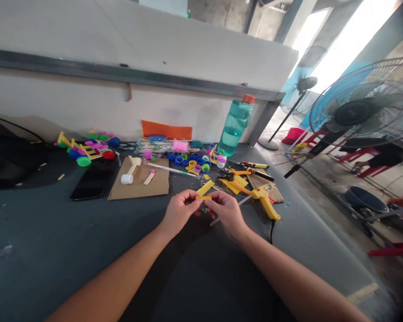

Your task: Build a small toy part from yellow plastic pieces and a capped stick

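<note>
Between my two hands is a short yellow strip [203, 197], pinched at both ends above the dark table. My left hand [183, 206] closes thumb and fingers on its left end. On the right end, my right hand [226, 210] does the same. Just beyond the fingertips lies a wider yellow piece [206, 187]. A translucent glue stick [243, 201] sticks out from the back of a yellow glue gun [265, 201], right of my right hand. To the left, a cardboard piece [139, 185] carries white caps [126, 179] joined by sticks and a small stick piece with a pink tip [149, 177].
Several coloured bottle caps [196, 161] and pliers [233, 174] lie behind my hands. A teal bottle [234, 127] stands near the back panel. On the left are a black phone [92, 179] and small stick-and-cap models [90, 150]. A large fan [352, 112] stands beyond the right edge.
</note>
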Action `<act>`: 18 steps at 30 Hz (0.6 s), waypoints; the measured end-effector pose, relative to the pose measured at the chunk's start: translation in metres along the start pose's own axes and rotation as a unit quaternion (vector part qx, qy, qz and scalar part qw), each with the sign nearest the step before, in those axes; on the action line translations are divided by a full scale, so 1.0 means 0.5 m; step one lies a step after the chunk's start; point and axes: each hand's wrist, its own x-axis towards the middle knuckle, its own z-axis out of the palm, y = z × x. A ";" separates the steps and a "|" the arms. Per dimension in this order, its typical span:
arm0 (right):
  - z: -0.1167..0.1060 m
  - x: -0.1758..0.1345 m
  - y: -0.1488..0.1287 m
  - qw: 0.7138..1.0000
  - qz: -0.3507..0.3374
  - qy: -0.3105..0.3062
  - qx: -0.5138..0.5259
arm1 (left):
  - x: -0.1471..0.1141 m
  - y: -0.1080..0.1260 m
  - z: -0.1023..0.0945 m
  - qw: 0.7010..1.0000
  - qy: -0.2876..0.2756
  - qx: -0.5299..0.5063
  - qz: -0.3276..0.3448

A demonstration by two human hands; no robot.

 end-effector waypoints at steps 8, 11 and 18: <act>0.004 -0.002 -0.004 1.000 0.002 -0.003 0.020 | 0.002 -0.008 0.000 1.000 -0.001 -0.014 0.003; 0.006 -0.004 -0.007 1.000 0.009 -0.004 0.024 | 0.002 -0.007 0.003 0.999 0.008 -0.040 0.009; 0.009 -0.004 -0.007 0.999 0.026 -0.006 0.029 | -0.001 -0.002 0.007 0.998 0.014 -0.049 0.028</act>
